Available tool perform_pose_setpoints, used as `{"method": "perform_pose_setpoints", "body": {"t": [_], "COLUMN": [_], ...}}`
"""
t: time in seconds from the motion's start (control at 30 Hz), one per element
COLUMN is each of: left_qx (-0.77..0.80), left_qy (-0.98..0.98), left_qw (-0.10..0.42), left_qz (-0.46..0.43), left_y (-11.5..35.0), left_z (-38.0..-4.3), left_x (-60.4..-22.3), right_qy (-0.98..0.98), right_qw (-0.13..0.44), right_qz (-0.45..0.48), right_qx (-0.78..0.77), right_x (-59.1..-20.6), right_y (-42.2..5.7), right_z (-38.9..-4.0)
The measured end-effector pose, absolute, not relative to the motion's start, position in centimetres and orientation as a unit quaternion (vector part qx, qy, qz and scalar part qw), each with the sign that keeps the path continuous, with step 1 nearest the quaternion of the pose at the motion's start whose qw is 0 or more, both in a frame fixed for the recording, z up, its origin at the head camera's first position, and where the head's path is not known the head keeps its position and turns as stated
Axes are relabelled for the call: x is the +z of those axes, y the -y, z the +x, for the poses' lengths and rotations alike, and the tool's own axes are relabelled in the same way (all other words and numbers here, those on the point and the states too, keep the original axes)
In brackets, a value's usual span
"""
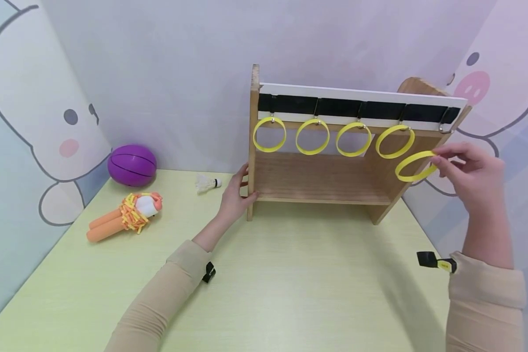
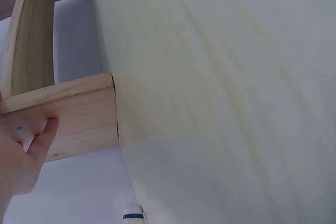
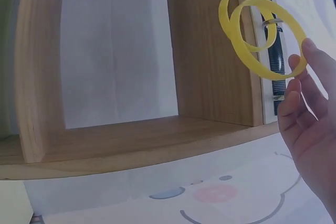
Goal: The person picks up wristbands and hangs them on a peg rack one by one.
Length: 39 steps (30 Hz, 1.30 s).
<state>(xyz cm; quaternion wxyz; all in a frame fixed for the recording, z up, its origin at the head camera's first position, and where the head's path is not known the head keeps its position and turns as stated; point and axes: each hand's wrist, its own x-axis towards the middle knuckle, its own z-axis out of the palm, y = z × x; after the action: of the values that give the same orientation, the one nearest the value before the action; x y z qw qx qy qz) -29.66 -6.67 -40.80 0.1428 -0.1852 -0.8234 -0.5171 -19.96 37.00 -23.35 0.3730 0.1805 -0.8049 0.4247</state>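
Note:
My right hand (image 1: 477,178) pinches a yellow ring (image 1: 405,178) by its right side between thumb and fingertips. In the head view this ring is just below an unoccupied metal hook (image 1: 442,129) at the right end of the white and black hook strip (image 1: 339,107). Several more yellow rings (image 1: 270,149) hang from the strip's other hooks. The right wrist view shows the pinched ring (image 3: 257,69) overlapping a hanging one. My left hand (image 1: 233,203) presses on the outer left side of the wooden shelf (image 1: 317,178), with a finger (image 2: 44,137) extended against the panel.
At the left of the pale table (image 1: 281,288) are a purple ball (image 1: 132,165), a shuttlecock (image 1: 208,183) and an orange foam figure (image 1: 125,217) with yellow-orange strands. Walls with cartoon drawings stand on both sides.

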Motion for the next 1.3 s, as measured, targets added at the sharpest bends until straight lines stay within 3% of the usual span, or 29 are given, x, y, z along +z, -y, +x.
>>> {"method": "perform_pose_setpoints", "body": {"t": [0.33,0.6,1.3], "left_qx": [-0.514,-0.515,-0.521], "left_qy": [0.825,0.824,0.819], "left_qw": [0.141,0.145,0.150], "left_qz": [-0.184,-0.189,-0.189], "left_y": [6.6,6.7,6.5], "left_z": [-29.6,-29.7,-29.7], "left_x": [-40.7,-40.8,-41.0], "right_qy": [0.788,0.790,0.810], "right_qw": [0.429,0.418,0.417], "right_qz": [0.056,0.006,0.003], "right_qx": [0.438,0.449,0.413], "right_x": [-21.3,-20.2,-21.5], "right_y": [-37.8,-38.2,-38.9], "right_z": [-21.1,-21.7,-22.5]}}
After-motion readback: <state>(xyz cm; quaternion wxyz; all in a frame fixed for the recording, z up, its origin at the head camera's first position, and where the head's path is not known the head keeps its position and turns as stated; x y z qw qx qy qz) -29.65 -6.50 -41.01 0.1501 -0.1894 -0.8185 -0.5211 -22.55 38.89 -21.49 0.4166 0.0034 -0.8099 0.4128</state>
